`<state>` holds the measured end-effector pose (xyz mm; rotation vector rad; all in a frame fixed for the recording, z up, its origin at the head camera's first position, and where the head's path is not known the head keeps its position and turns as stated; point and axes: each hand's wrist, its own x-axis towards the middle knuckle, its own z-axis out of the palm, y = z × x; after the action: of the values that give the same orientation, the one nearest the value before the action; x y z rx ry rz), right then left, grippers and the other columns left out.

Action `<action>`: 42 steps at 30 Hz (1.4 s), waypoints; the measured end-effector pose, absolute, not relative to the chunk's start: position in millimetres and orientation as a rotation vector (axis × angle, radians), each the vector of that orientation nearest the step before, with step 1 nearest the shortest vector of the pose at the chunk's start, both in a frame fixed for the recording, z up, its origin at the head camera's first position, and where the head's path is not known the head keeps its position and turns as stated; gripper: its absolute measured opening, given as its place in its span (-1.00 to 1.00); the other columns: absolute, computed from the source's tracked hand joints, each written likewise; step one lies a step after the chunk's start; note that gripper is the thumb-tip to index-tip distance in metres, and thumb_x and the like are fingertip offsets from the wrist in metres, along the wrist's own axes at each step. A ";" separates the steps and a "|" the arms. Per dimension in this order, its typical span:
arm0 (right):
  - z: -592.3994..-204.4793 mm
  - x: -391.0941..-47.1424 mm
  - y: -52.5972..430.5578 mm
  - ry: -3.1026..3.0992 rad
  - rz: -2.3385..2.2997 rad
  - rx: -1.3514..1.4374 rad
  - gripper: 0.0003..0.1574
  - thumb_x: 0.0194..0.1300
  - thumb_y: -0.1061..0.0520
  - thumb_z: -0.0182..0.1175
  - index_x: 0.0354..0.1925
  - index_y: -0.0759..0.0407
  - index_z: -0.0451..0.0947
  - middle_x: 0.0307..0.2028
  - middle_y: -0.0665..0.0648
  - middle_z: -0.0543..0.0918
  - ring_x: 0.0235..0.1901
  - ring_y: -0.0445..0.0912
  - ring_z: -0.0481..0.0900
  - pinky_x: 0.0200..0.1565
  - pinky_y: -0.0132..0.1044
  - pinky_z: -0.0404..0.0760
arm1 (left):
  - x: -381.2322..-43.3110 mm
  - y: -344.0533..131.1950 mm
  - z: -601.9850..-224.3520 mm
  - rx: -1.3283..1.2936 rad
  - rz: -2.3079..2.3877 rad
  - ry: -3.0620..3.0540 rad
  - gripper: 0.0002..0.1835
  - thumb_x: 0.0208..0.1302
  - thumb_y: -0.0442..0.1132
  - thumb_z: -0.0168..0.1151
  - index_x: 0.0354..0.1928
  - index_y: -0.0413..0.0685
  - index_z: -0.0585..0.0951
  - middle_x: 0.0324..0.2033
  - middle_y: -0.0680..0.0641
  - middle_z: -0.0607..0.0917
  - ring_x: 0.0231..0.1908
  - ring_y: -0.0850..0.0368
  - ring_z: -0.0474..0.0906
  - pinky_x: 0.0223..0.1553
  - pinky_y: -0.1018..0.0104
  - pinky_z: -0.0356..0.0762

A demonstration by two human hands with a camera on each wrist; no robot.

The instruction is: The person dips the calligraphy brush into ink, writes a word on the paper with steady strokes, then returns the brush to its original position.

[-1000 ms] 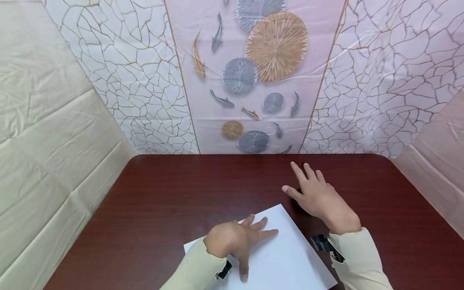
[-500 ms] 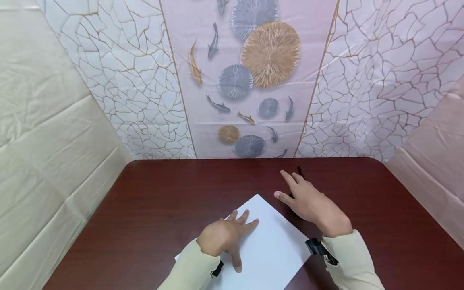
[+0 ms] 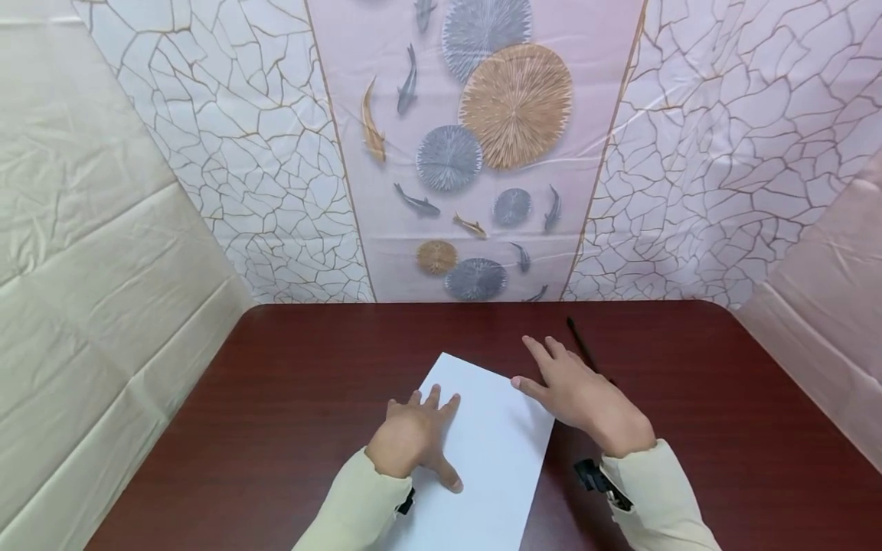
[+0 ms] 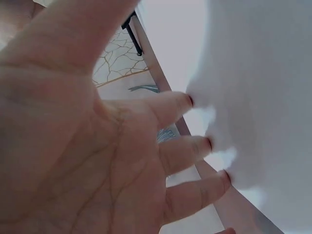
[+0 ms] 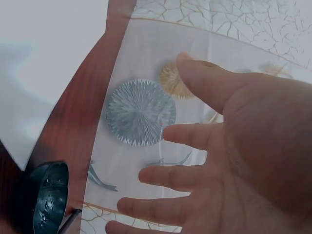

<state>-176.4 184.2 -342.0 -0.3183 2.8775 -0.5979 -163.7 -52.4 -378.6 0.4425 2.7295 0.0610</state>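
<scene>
A sheet of white paper (image 3: 496, 451) lies turned at a slant on the table. My left hand (image 3: 412, 435) presses on its left part with fingers spread, and in the left wrist view the fingertips (image 4: 202, 145) meet the sheet. Over the paper's far right corner is my right hand (image 3: 589, 398), fingers extended and holding nothing. Beyond it lies a thin black stick with a pointed tip, like a brush (image 3: 582, 342). The right wrist view shows a small dark dish (image 5: 48, 197) with a wet-looking inside beside the sheet; the right hand hides it in the head view.
The dark red-brown table (image 3: 227, 428) has rounded far corners. Behind it hangs a patterned cloth (image 3: 475, 161) with round motifs and fish. Plain pale cloth (image 3: 89, 268) hangs at the left, and more cloth (image 3: 827, 306) hangs at the right. A dark strap (image 3: 601, 484) circles the right wrist.
The paper has turned anticlockwise under my left hand, its far corner moving left. My left hand has shifted left; my right hand has come slightly nearer and left, uncovering more of the brush-like stick.
</scene>
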 end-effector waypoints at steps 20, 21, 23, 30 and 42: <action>-355.7 -165.0 147.1 2.741 -0.388 -0.354 0.02 0.30 -0.04 0.52 0.53 0.31 0.33 0.48 0.49 0.33 0.41 0.37 0.42 0.33 0.28 0.43 | -166.5 -47.3 -388.2 0.352 -0.076 2.861 0.26 -0.08 0.57 0.49 0.62 0.13 0.33 0.56 -0.20 0.34 0.48 -0.18 0.31 0.19 -0.06 0.54; -355.6 -163.4 145.6 2.730 -0.380 -0.360 0.01 0.28 -0.04 0.53 0.51 0.31 0.35 0.47 0.48 0.35 0.40 0.35 0.44 0.34 0.27 0.42 | -167.1 -48.2 -388.7 0.352 -0.070 2.867 0.24 -0.06 0.58 0.47 0.62 0.13 0.33 0.56 -0.20 0.34 0.49 -0.19 0.29 0.18 -0.06 0.54; -355.8 -160.2 142.9 2.705 -0.375 -0.343 0.00 0.24 -0.03 0.57 0.49 0.28 0.40 0.47 0.45 0.37 0.40 0.32 0.45 0.34 0.26 0.43 | -168.3 -50.1 -389.3 0.351 -0.048 2.875 0.22 -0.01 0.57 0.44 0.62 0.12 0.33 0.57 -0.22 0.33 0.49 -0.19 0.27 0.17 -0.05 0.54; -360.6 -152.8 134.8 2.691 -0.291 -0.364 -0.31 0.10 0.11 0.64 0.10 0.37 0.59 0.10 0.37 0.60 0.11 0.27 0.60 0.15 0.17 0.57 | -172.0 -54.1 -389.0 0.285 -0.047 2.889 0.13 0.12 0.53 0.39 0.61 0.06 0.35 0.52 -0.27 0.37 0.49 -0.20 0.26 0.17 -0.01 0.54; -368.5 -146.7 121.5 2.735 -0.189 -0.359 -0.18 0.00 0.03 0.70 0.06 0.48 0.59 0.02 0.36 0.60 0.05 0.22 0.60 0.13 0.12 0.58 | -169.7 -51.9 -376.7 0.169 -0.346 2.824 0.10 -0.08 0.62 0.44 0.31 -0.11 0.66 -0.05 -0.15 0.70 -0.06 0.04 0.59 -0.11 0.17 0.59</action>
<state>-146.7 121.5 -368.5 -0.3594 2.7348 -0.1892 -169.7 -51.9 -376.7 0.1688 2.8244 -0.3457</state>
